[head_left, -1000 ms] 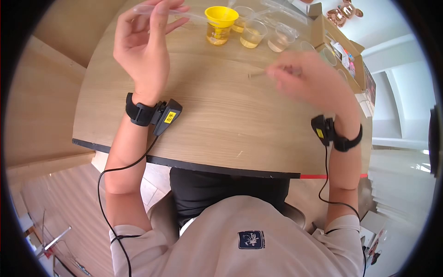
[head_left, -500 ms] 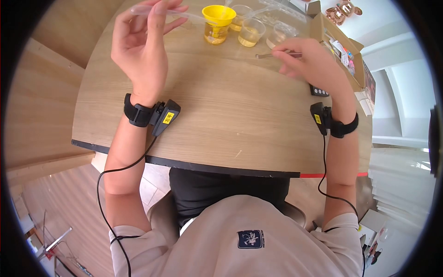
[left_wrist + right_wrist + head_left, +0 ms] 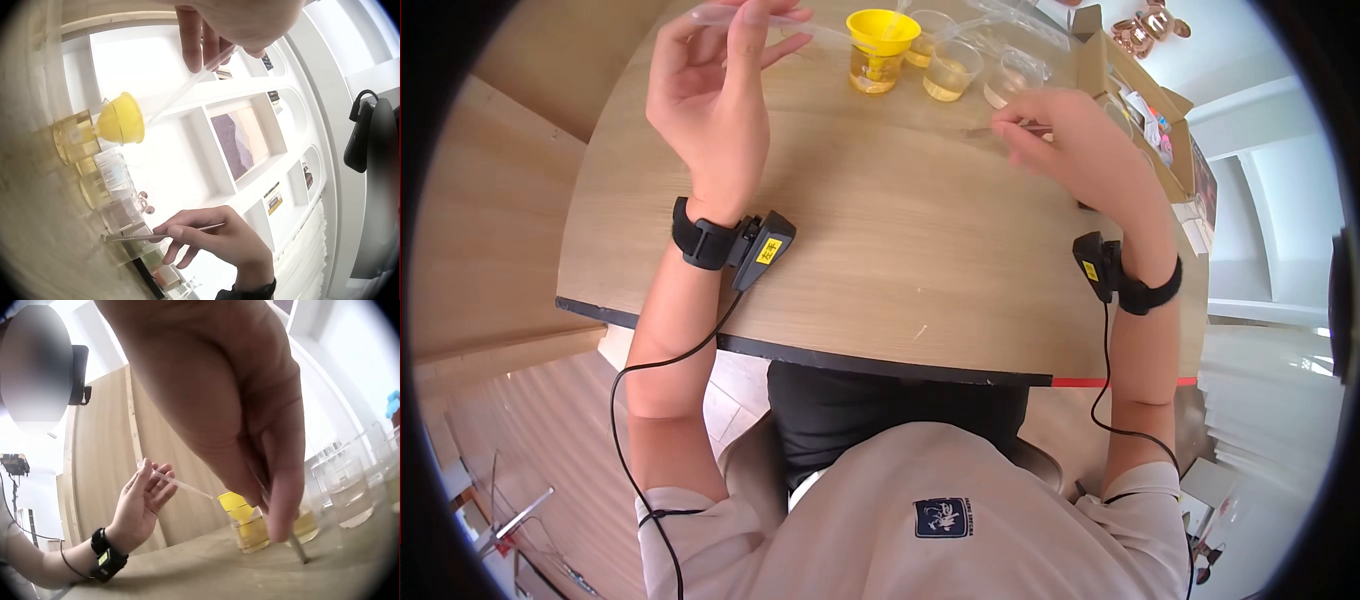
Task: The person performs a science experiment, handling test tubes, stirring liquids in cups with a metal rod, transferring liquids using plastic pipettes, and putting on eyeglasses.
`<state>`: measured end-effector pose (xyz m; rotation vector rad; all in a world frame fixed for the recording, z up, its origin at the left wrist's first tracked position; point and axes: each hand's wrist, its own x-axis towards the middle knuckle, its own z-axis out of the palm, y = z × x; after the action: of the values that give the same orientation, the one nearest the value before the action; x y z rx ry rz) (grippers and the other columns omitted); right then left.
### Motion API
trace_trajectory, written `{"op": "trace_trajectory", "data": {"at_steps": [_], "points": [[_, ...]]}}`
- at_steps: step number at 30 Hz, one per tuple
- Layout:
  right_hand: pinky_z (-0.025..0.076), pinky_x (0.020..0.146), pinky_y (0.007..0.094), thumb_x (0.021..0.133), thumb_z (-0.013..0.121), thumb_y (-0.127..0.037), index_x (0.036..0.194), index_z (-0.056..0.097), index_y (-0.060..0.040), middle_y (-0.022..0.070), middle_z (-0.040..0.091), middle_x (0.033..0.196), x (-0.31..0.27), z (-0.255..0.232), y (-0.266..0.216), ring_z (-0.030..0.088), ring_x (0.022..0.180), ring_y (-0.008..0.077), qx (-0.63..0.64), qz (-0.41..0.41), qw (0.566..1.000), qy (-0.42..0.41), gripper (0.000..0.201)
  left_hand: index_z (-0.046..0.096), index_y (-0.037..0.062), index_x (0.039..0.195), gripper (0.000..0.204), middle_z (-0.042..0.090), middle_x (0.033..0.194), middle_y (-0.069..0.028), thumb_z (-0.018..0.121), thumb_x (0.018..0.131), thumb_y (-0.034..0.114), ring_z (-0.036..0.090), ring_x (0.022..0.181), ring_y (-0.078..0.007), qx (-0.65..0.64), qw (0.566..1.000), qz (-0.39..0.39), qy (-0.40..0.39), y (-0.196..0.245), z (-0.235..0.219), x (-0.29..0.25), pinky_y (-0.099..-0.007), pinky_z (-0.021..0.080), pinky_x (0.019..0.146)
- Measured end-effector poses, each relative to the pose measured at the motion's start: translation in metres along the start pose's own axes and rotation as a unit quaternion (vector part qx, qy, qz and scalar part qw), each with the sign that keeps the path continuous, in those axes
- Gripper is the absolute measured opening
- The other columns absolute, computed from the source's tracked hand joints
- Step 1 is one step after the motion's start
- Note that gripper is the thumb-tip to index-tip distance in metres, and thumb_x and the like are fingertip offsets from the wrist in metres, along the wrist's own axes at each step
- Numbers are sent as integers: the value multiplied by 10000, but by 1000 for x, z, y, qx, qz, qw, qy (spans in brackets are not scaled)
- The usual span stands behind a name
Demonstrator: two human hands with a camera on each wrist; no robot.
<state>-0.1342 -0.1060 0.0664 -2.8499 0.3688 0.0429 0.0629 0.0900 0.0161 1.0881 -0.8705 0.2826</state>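
My left hand (image 3: 715,110) pinches a clear plastic dropper (image 3: 825,32) between thumb and fingers. The dropper's thin end reaches close to the rim of a yellow funnel (image 3: 122,119). That funnel sits in a clear cup (image 3: 874,76) of yellow liquid. On the other side, my right hand (image 3: 1080,150) grips a slim metal tool (image 3: 134,237) between thumb and fingers. Its blunt end points down and left, close over the tabletop in the right wrist view. Just beyond it stand a cup of pale yellow liquid (image 3: 945,85) and a cup of nearly colourless liquid (image 3: 1003,90).
An open cardboard box (image 3: 1090,62) with small items stands at the back right, near a shiny copper-coloured bear figure (image 3: 1150,28). Another cup (image 3: 932,28) is behind the funnel. The wooden table (image 3: 850,240) has a dark front edge.
My right hand has moved away from my body toward the cups with the metal tool, then dipped slightly back. The left hand and dropper stay nearly still beside the funnel.
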Motion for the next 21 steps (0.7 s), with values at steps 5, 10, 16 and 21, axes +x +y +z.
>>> {"op": "trace_trajectory", "data": {"at_steps": [5,10,16,21], "points": [[508,627,324,961,608,-188,970,705,-1,103,685,749,-26,-6,-13,640,635,202,144,-75,987,-15,211,523,-66,1124,173,687,1038,-233,546,1035,80,709,1023,-369,-14,1000,0,-3,-1,-1,-1,-478,659,812],[513,632,329,948,614,-172,983,704,-1,101,688,739,-30,-5,-12,646,651,207,116,21,993,-26,197,526,-65,1127,174,686,1015,-216,549,1034,81,708,1026,-373,-24,1000,11,-5,-1,0,0,-479,659,811],[532,667,317,930,648,-148,1004,704,-3,87,712,834,-25,-15,-17,665,741,195,135,-35,989,57,172,530,-71,1113,155,682,1037,-215,545,1031,60,707,1024,-376,-29,1000,-5,4,0,2,0,-475,660,808],[544,710,325,927,667,-110,1038,694,-1,74,720,946,-41,-8,-31,670,825,187,182,-41,982,-10,157,556,3,1121,109,710,1030,-162,559,1031,65,721,924,-214,-75,996,-41,22,-6,-1,-3,-302,626,761]]}}
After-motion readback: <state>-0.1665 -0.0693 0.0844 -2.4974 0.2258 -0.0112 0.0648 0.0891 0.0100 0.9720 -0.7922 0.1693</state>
